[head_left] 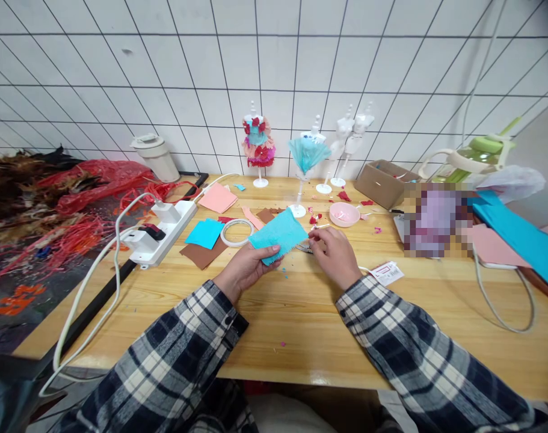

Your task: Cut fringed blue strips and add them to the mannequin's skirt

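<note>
My left hand (251, 267) grips a turquoise piece of crepe paper (278, 234) by its near edge, thumb on top. The lower right edge of that paper is finely fringed. Just right of it, my right hand (334, 252) has its fingers drawn together; what they hold, if anything, is too small to make out. A dark metal tool (304, 246), partly hidden, lies between the hands. Behind the paper stands a small white dress form (298, 198) wearing a turquoise paper skirt (307, 155). A roll of white tape (236, 233) lies beside the held paper.
At left are a power strip (163, 233) with cables, blue paper squares (204, 233) and a white cup (155, 157). A dressed form (258, 141), bare forms (344, 135), a pink bowl (344, 214), a cardboard box (384, 183) and a bottle (476, 157) stand behind.
</note>
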The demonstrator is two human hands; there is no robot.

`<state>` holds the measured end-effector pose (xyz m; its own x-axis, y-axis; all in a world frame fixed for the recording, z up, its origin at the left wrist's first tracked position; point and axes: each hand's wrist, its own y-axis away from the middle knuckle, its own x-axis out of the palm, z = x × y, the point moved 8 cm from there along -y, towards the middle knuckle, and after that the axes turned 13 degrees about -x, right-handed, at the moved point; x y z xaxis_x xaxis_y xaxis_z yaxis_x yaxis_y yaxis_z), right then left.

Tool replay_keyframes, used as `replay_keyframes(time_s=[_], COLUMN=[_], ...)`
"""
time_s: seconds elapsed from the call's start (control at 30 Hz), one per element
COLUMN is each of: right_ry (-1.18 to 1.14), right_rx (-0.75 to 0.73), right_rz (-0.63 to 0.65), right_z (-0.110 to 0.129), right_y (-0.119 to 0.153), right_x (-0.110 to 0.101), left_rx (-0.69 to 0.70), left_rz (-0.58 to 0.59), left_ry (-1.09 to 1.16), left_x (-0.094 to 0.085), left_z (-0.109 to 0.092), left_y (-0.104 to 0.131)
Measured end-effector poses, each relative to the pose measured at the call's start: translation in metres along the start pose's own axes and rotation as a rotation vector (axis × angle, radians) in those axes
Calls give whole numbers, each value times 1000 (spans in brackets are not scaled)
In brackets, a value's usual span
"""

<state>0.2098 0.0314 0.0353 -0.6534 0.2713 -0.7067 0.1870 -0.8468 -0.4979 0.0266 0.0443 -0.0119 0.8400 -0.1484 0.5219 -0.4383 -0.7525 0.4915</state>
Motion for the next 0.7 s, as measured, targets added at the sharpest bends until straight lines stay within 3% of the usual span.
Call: replay_keyframes(time_s=[0.1, 0.2, 0.4, 0.57, 0.7], right_ry=[250, 353, 352, 128, -341], right_rx=[-34, -19, -26, -3, 103], right_rz=[186, 309, 316, 251, 152], right_z=[-3, -6, -8, -1, 13], right_y=[2, 6, 5, 3, 9], right_x=[9, 18, 20, 19, 25], left_rx=[13, 38, 68, 116, 145], left_rz=[-31, -44, -58, -73, -94], left_ry=[40, 54, 43, 50, 59], left_x=[-2, -3, -5, -7, -9], left_z=[-2, -3, -5, -8, -11], left_y=[0, 0, -1, -1, 0])
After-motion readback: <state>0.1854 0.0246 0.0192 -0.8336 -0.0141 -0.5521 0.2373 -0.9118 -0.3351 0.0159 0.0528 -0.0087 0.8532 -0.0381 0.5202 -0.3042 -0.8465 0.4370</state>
